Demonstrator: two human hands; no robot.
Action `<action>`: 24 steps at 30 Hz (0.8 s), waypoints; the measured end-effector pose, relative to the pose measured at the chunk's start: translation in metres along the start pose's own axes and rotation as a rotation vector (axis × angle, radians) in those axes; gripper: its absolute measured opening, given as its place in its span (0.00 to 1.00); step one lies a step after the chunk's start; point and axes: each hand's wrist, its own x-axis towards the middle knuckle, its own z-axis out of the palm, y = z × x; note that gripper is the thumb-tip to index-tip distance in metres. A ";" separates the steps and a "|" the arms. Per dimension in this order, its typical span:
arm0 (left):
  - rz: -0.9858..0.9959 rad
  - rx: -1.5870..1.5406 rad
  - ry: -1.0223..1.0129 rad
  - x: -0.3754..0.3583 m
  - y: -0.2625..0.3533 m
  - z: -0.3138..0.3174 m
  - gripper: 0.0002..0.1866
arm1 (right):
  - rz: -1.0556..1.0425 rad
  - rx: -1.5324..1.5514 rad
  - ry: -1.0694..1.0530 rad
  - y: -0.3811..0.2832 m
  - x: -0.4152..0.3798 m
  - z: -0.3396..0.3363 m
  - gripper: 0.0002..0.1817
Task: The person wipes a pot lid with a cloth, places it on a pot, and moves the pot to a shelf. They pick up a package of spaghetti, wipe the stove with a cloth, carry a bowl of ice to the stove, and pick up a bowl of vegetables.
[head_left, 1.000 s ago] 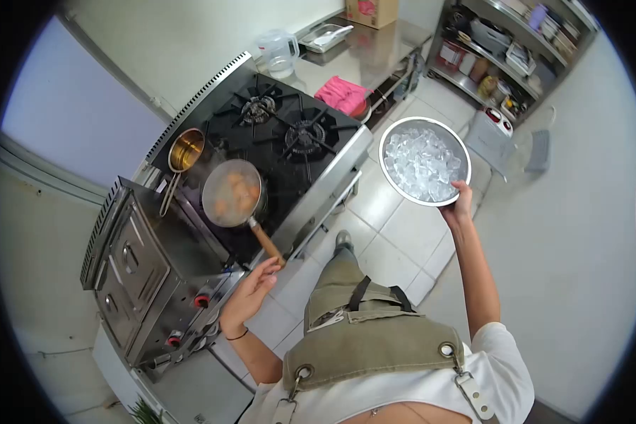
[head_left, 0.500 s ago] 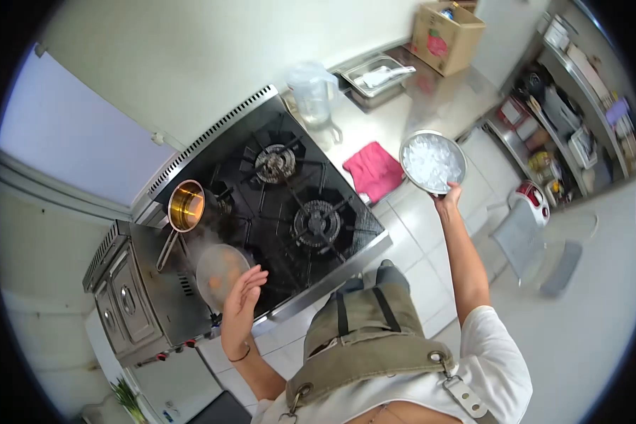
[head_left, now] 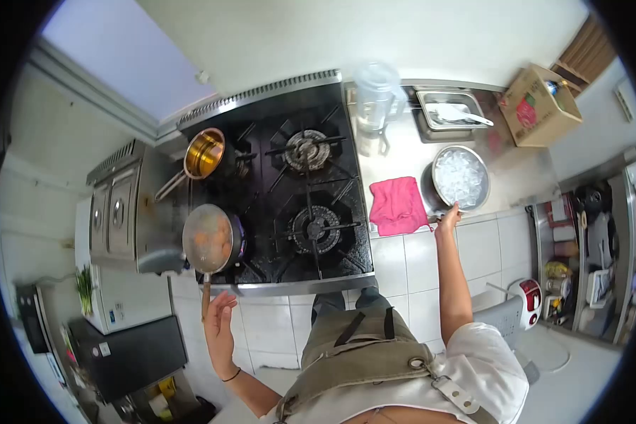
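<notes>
My right hand (head_left: 448, 220) grips the near rim of a metal bowl of ice (head_left: 460, 178) over the steel counter (head_left: 396, 159), right of a pink cloth (head_left: 397, 205). My left hand (head_left: 220, 316) is raised with its fingers apart, holding nothing, beside the wooden handle (head_left: 205, 300) of a steaming pan (head_left: 210, 240). Orange pieces show in that pan on the front left burner. Behind it, a small saucepan (head_left: 205, 154) with yellow liquid stands on the back left of the black stove (head_left: 261, 205).
A clear blender jug (head_left: 378, 99) and a metal tray (head_left: 449, 113) with a white utensil stand at the back of the counter. Farther right is a cardboard box (head_left: 539, 106). Shelves (head_left: 593, 240) and a red and white appliance (head_left: 528, 304) are at the right.
The view has turned. My right hand has brought the ice bowl from over the floor to over the counter. My left hand has moved from beside the steaming pan's body to beside its handle.
</notes>
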 end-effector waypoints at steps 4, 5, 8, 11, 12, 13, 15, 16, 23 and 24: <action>-0.078 0.061 0.112 -0.035 0.001 -0.005 0.16 | -0.736 -0.669 -0.200 0.033 -0.061 0.040 0.35; -0.092 0.060 0.145 -0.043 0.000 -0.007 0.16 | -0.949 -0.861 -0.384 0.034 -0.077 0.050 0.34; -0.080 0.047 0.239 -0.065 -0.003 -0.017 0.16 | -1.125 -1.123 -0.489 0.047 -0.089 0.071 0.30; -0.106 0.094 0.326 -0.085 -0.009 -0.026 0.16 | -1.305 -1.298 -0.443 0.051 -0.069 0.091 0.28; -0.113 0.095 0.349 -0.090 -0.011 -0.030 0.16 | -1.291 -1.327 -0.430 0.047 -0.064 0.099 0.28; -0.129 0.092 0.341 -0.094 -0.014 -0.034 0.16 | -1.276 -1.358 -0.415 0.043 -0.058 0.109 0.28; -0.137 0.081 0.355 -0.099 -0.018 -0.040 0.15 | -1.231 -1.342 -0.349 0.037 -0.041 0.138 0.27; -0.143 0.092 0.359 -0.103 -0.019 -0.044 0.15 | -1.166 -1.331 -0.267 0.037 -0.036 0.151 0.27; -0.204 0.163 0.339 -0.098 -0.046 -0.083 0.16 | -1.192 -1.395 -0.443 0.040 -0.046 0.134 0.29; -0.211 0.161 0.335 -0.090 -0.053 -0.088 0.16 | -1.176 -1.418 -0.469 0.045 -0.053 0.120 0.30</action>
